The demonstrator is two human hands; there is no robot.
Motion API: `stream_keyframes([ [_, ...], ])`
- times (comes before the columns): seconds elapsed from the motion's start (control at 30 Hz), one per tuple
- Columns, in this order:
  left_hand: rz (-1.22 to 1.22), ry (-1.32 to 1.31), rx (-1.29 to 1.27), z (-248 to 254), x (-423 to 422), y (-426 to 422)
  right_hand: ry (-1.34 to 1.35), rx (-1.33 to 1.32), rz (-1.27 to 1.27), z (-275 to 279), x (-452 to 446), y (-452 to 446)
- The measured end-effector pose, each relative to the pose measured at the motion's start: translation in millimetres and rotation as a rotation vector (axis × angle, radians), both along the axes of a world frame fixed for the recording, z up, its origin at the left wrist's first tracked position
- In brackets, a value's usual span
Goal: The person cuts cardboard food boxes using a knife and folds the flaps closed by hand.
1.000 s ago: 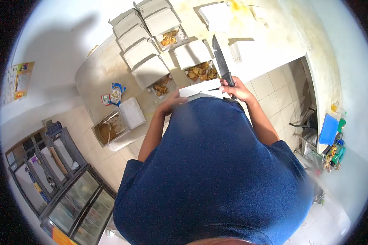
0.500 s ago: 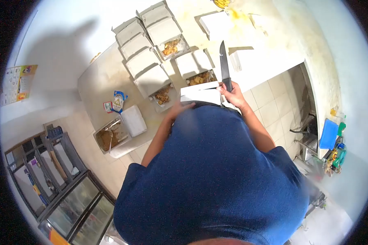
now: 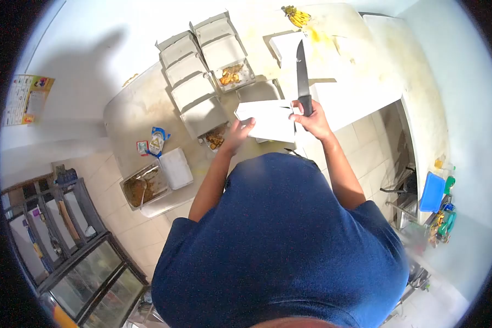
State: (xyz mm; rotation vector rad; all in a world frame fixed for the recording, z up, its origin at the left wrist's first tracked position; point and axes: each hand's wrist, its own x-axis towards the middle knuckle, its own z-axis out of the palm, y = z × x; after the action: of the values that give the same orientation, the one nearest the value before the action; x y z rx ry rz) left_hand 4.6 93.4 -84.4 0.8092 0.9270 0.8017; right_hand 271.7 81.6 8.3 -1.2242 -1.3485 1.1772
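A white cardboard box [image 3: 267,124] is held between my two hands over the counter's front edge. My left hand [image 3: 236,136] grips its left side, thumb on top. At its right edge, my right hand [image 3: 314,122] holds a large kitchen knife [image 3: 302,74] by the black handle, blade pointing away from me, while the thumb rests against the box. Just behind, an open box [image 3: 259,92] is partly covered by the held one. Further left stand more open boxes, including one with browned food pieces [image 3: 231,76] and another with similar food [image 3: 215,138].
On the left, a metal tray [image 3: 157,188] holds brown food and a spoon, beside a white container [image 3: 176,168] and a blue packet [image 3: 157,140]. Bananas [image 3: 297,17] lie at the back near a closed white box [image 3: 285,46]. A blue tub [image 3: 432,191] is far right.
The white box has risen away from my body and now covers the food in the box behind. My left hand has come forward onto its left side. The knife remains in my right hand.
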Motion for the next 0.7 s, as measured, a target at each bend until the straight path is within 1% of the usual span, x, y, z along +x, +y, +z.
stream_keyframes([
  [0.07,-0.038,0.034,0.071,9.7,-1.5,4.0,0.086,-0.143,-0.041,11.9,-5.5,0.1],
  [0.1,-0.059,0.052,0.104,12.8,-1.7,4.2,0.119,-0.116,-0.040,11.0,-8.5,0.2],
  [0.17,0.065,-0.018,0.117,18.7,3.6,3.2,0.183,-0.058,-0.039,8.3,-15.4,3.6],
  [0.2,0.129,-0.052,0.120,24.2,6.7,0.8,0.089,-0.017,-0.024,18.1,-19.3,3.3],
  [0.3,0.125,0.134,0.226,38.5,14.8,2.9,0.054,-0.063,-0.066,14.7,-26.7,5.4],
  [0.37,0.104,0.434,0.435,22.8,16.6,9.6,-0.017,-0.095,-0.119,15.3,-33.8,7.1],
  [0.43,0.055,0.650,0.468,41.0,20.7,9.4,-0.090,-0.106,-0.150,14.0,-36.4,5.5],
  [0.47,0.054,0.706,0.403,40.6,21.5,13.0,-0.125,-0.097,-0.155,12.6,-37.4,6.8],
  [0.5,0.047,0.709,0.403,36.7,20.4,14.1,-0.161,-0.083,-0.163,13.4,-38.1,9.2],
  [0.57,0.026,0.710,0.406,28.0,18.7,15.3,-0.089,-0.039,-0.160,15.6,-39.6,8.0],
  [0.67,0.048,0.524,0.442,25.8,18.4,16.1,-0.037,0.011,-0.167,7.9,-40.6,8.1],
  [0.7,0.046,0.548,0.468,24.6,18.2,15.4,-0.029,0.025,-0.175,9.1,-41.8,8.0],
])
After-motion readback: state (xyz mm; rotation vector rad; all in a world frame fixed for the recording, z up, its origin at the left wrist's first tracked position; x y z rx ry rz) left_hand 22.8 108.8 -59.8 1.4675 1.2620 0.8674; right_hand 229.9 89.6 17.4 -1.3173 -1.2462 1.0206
